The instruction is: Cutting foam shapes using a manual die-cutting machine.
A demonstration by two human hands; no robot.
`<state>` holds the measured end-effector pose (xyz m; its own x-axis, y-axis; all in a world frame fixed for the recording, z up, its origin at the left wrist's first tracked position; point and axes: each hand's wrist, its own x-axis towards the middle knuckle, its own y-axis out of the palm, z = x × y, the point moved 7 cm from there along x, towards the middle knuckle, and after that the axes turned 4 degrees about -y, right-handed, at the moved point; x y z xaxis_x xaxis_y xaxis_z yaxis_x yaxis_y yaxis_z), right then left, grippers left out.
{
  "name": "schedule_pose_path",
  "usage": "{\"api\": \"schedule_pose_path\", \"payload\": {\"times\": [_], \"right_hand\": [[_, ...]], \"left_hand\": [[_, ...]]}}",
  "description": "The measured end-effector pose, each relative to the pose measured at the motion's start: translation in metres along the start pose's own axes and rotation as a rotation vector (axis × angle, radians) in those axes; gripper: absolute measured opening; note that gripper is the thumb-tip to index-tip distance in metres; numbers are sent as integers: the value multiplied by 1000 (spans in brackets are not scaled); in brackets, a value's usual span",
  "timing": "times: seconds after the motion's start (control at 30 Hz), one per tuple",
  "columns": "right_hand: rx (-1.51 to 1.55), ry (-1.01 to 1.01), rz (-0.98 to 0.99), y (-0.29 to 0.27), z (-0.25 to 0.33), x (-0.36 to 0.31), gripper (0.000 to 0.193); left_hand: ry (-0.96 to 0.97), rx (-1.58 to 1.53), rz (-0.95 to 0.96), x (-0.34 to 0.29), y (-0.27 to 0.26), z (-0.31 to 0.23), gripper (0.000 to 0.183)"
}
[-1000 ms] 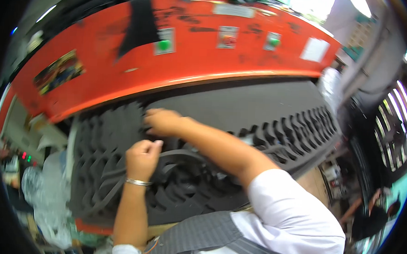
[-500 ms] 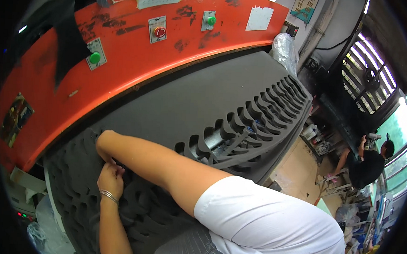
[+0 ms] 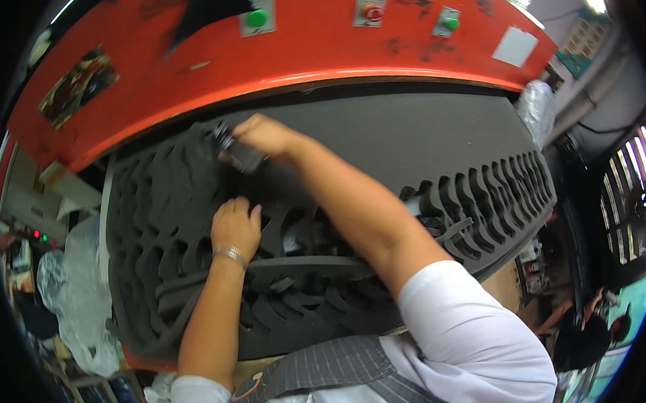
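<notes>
My right hand (image 3: 264, 135) is closed on a dark foam piece (image 3: 244, 156), smeared by motion and held over the far left part of a thick dark grey foam sheet (image 3: 413, 122). Wavy cut-outs run across the sheet's left part and near side. Nearer to me, my left hand (image 3: 235, 230), with a bracelet at the wrist, rests on the cut foam. Its thumb stands apart from the fingers, whose tips are partly hidden against the dark material. Close by, a long foam strip (image 3: 320, 265) lies across the near cut-outs.
A red machine beam (image 3: 301, 53) spans the back, with green buttons (image 3: 257, 18) and a red button (image 3: 374, 13). Clear plastic bags (image 3: 81, 292) hang at the left; another plastic bundle (image 3: 536, 110) stands far right. A person in dark clothes (image 3: 584, 339) is at the right.
My view has swung left and closer over the foam. My right hand has come up off the sheet with a dark piece, away from my left hand, which stays on the foam.
</notes>
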<state>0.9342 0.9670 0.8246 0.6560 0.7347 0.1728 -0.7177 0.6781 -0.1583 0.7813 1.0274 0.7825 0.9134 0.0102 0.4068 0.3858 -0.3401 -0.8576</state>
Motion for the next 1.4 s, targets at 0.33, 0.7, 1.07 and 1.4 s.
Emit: {"api": "schedule_pose_path", "payload": {"times": [0.33, 0.7, 1.07, 1.4], "right_hand": [[-486, 70, -151, -2, 89, -64, 17], [-924, -26, -2, 29, 7, -107, 91], [-1096, -30, -72, 49, 3, -114, 91], [-1121, -50, -91, 49, 3, -116, 83]], "left_hand": [[-107, -79, 743, 63, -25, 19, 29], [-74, 101, 212, 56, 8, 62, 45], [-32, 50, 109, 51, 12, 55, 44], [-143, 170, 163, 49, 18, 55, 57]]}}
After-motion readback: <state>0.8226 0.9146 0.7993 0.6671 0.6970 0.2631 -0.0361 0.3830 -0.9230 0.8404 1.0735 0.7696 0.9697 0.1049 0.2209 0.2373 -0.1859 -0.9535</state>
